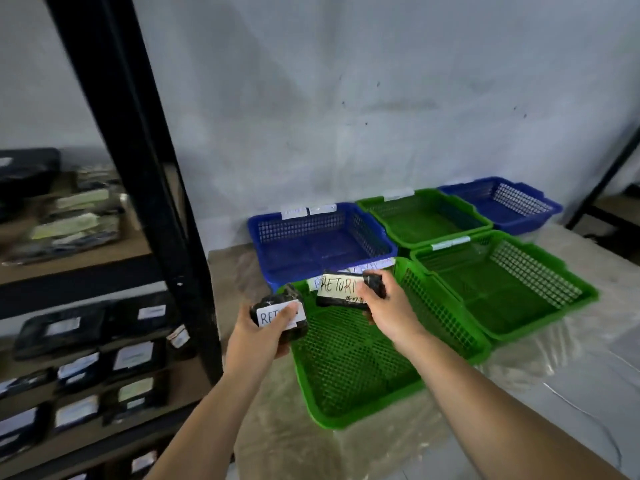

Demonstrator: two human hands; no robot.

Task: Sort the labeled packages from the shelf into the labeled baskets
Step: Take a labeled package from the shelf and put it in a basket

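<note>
Left hand gripped a black package, thumb over its white label reading "RET…", at the left rim of the near green basket. Right hand pinched a 2nd black package labelled "RETUR…", held above the same basket's far end. Basket bottom showed only mesh. 2 more green baskets and 2 blue baskets sat behind on plastic sheeting. More labelled packages lay on the shelf at left.
</note>
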